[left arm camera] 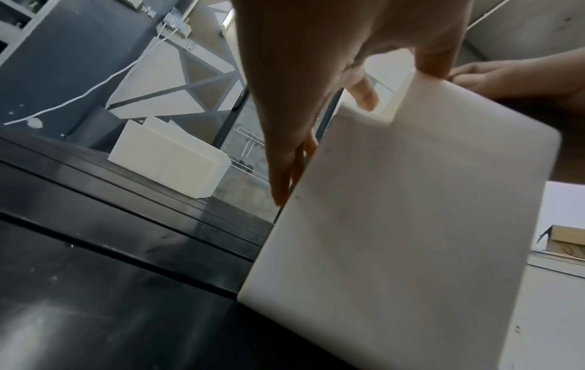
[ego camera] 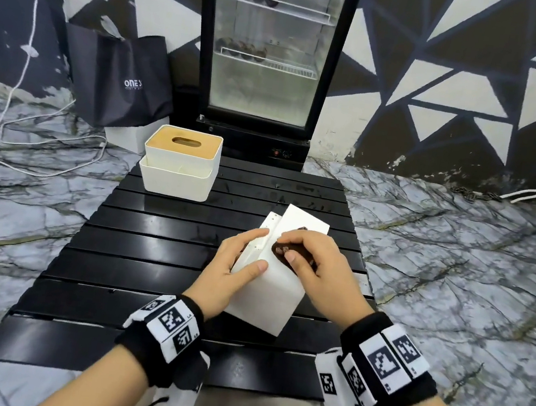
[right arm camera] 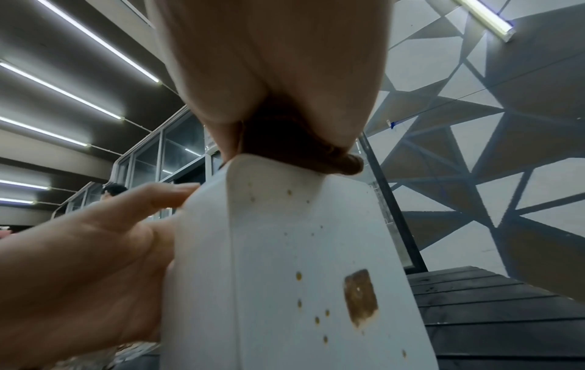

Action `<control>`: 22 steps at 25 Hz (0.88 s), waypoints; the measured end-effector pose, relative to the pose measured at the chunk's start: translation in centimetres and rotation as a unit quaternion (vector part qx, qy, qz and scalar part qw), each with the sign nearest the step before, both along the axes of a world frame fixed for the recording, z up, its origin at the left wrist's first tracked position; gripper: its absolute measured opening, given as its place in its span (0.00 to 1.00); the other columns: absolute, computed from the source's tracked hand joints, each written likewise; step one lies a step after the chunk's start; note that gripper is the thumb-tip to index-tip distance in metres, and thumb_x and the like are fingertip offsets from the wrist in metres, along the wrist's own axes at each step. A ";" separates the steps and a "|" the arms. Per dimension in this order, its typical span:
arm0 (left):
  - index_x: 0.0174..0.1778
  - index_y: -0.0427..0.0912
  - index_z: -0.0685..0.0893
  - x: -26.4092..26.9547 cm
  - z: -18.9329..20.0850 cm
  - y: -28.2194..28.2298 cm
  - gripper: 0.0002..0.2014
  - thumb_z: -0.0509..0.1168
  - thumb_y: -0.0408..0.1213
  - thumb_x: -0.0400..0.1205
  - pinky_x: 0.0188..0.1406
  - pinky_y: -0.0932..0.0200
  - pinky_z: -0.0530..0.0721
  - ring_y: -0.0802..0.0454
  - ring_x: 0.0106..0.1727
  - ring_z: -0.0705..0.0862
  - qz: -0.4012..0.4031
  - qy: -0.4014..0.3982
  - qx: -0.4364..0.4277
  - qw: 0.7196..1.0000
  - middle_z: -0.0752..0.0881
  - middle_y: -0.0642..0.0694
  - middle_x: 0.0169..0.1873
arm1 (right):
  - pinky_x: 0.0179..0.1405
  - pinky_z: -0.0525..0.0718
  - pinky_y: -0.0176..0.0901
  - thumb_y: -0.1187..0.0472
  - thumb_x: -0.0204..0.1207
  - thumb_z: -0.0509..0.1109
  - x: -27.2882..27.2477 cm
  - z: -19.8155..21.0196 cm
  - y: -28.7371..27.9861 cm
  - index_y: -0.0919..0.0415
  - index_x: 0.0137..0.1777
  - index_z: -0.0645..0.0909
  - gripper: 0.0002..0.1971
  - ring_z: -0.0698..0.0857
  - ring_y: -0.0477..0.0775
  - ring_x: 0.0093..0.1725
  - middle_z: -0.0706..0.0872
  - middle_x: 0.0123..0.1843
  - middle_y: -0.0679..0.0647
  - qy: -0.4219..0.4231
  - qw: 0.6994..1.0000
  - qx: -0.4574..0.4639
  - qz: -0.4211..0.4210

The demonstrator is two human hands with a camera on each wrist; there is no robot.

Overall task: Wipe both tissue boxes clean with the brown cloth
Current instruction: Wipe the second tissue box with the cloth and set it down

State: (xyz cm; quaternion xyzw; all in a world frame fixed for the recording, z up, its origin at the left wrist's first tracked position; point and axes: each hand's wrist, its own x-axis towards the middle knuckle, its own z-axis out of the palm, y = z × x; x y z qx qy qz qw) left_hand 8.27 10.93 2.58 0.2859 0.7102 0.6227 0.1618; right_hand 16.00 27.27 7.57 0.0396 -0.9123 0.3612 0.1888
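At the far left of the black slatted table (ego camera: 139, 240) we see the first tissue box (ego camera: 181, 164), white with a wooden lid, standing alone and well apart from our hands. Nearer to us, in the middle, our left hand (ego camera: 234, 270) grips the second tissue box (ego camera: 264, 301): the thumb lies on its upper face and the fingers curl round its left side, and the box is tilted, one low edge on the table. On the right, our right hand (ego camera: 316, 263) presses the brown cloth (ego camera: 290, 253) on the top of this box, fingers bent around the cloth. The right wrist view shows brown spots (right arm camera: 360, 298) on the white side.
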 end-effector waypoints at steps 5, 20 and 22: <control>0.62 0.80 0.74 -0.9 0.6 -0.2 0.26 0.67 0.59 0.66 0.75 0.47 0.71 0.57 0.71 0.76 -0.066 -0.063 0.002 0.996 0.76 0.58 0.71 | 0.58 0.66 0.22 0.54 0.76 0.61 0.8 -0.1 0.0 0.47 0.56 0.80 0.11 0.74 0.36 0.59 0.80 0.54 0.34 0.013 0.999 0.010 0.040; 0.63 0.77 0.75 -0.2 0.8 -0.3 0.26 0.64 0.59 0.66 0.78 0.44 0.64 0.57 0.74 0.71 -0.063 -0.058 -0.007 0.996 0.76 0.56 0.71 | 0.60 0.63 0.20 0.52 0.76 0.60 -0.3 -0.3 0.7 0.46 0.59 0.80 0.14 0.73 0.40 0.59 0.80 0.54 0.38 0.031 0.998 0.058 0.023; 0.62 0.78 0.76 -0.2 0.8 -0.3 0.26 0.65 0.60 0.65 0.78 0.45 0.65 0.56 0.73 0.72 -0.056 -0.064 -0.010 0.996 0.76 0.55 0.71 | 0.58 0.62 0.19 0.57 0.77 0.63 -1.7 0.0 1.8 0.48 0.59 0.80 0.12 0.73 0.42 0.58 0.79 0.54 0.39 0.015 0.998 0.060 -0.005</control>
